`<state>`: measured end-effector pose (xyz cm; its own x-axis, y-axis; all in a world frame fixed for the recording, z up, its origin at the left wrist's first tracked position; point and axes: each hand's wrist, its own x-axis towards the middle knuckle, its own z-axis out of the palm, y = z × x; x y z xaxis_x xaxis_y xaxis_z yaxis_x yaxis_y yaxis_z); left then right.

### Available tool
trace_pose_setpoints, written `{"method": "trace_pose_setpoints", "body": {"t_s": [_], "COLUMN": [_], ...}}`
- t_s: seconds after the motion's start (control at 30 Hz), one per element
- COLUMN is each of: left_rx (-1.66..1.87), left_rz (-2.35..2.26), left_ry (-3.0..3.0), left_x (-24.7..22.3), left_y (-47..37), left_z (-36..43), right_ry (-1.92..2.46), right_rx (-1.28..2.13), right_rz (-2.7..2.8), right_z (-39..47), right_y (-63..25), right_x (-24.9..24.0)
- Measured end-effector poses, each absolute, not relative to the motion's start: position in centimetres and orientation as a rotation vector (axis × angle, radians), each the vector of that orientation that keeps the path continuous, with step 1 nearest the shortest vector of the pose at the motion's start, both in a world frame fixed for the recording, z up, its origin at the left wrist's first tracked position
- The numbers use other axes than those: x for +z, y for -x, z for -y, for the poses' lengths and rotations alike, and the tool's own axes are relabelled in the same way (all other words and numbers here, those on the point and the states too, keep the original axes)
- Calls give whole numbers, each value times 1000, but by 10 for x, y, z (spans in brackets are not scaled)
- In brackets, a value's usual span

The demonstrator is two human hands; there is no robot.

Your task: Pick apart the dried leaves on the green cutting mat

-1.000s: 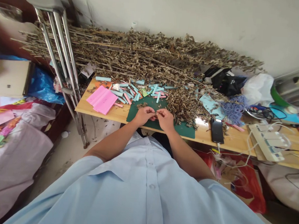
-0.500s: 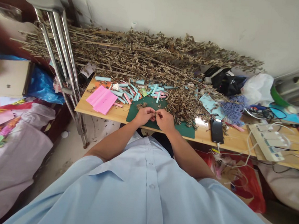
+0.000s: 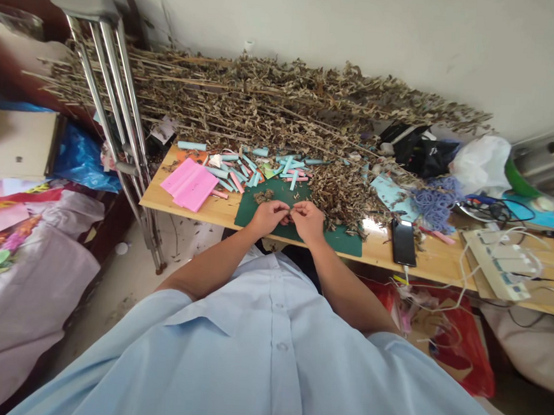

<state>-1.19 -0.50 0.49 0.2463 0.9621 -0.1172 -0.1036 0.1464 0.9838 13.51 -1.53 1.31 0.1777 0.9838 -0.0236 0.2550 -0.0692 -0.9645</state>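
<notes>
Above the green mat (image 3: 346, 242), my left hand (image 3: 270, 218) and my right hand (image 3: 307, 221) meet with fingertips pinched close together. Whatever lies between the fingers is too small to make out. A little clump of crumbled dry leaf (image 3: 263, 196) rests on the mat just beyond my left hand. Past my right hand spreads a heap of dried leaves (image 3: 340, 196), partly covering the mat. Several rolled blue and pink paper tubes (image 3: 287, 165) lie scattered behind the mat. Pink paper sheets (image 3: 190, 185) sit to the left.
Long dried plant stalks (image 3: 266, 98) line the wall side. Metal crutches (image 3: 118, 93) lean at the table's left end. A black phone (image 3: 403, 242) on a cable, a power strip (image 3: 496, 263) and purple yarn (image 3: 433, 204) occupy the right. A red bag (image 3: 474, 351) is below.
Both hands stay in nearly the same place, with only slight finger movement. The whole view has shifted very slightly.
</notes>
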Motion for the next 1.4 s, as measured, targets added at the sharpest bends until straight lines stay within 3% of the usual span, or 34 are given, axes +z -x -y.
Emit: {"method": "trace_pose_setpoints", "body": {"t_s": [0.33, 0.97, 1.23, 1.4], "left_rx": [978, 923, 926, 936], "left_rz": [-909, -905, -953, -919], "left_ry": [-944, -1065, -1034, -1048], "left_x": [11, 4, 9, 11], "left_y": [19, 17, 15, 18], "left_z": [0, -1, 0, 1], "right_ry": [1336, 1411, 1475, 1445], "right_rx": [1260, 967, 774, 1069], "right_rz": [781, 1465, 1503, 1160], "right_z": [14, 18, 21, 20], "right_y": [-127, -144, -137, -130], "right_x": [21, 23, 25, 21]}}
